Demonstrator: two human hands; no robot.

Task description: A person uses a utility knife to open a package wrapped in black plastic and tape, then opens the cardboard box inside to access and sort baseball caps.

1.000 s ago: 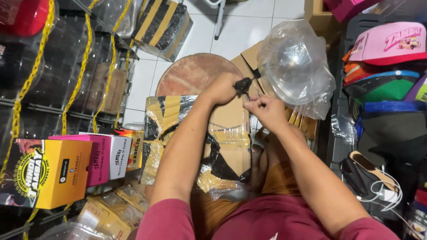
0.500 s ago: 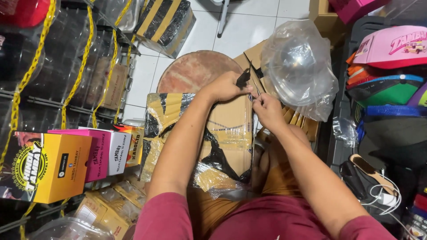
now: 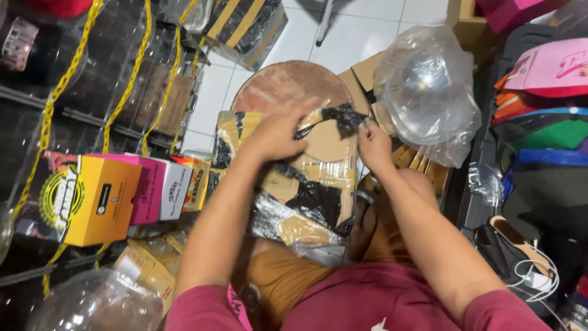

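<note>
Two hands working wrapped cardboard parcel (image 3: pixel 306 184): left hand (image 3: pixel 275 132) pressing flat, fingers together; right hand (image 3: pixel 373 144) fingers pinching black wrap (image 3: pixel 340 116), best peeling low along surface.

Lighting: even, fairly bright indoor light from overhead; shadows soft and short. Glare: white highlights on the clear plastic dome (image 3: pixel 425 92) at 1 o'clock, on the film over the wrapped box (image 3: pixel 306 202) at centre, and along the clear bags (image 3: pixel 55 79) at 10 o'clock. Blur: both hands smeared at centre. Edges: lines bow outward; the 4 o'clock corner falls dim.
</note>
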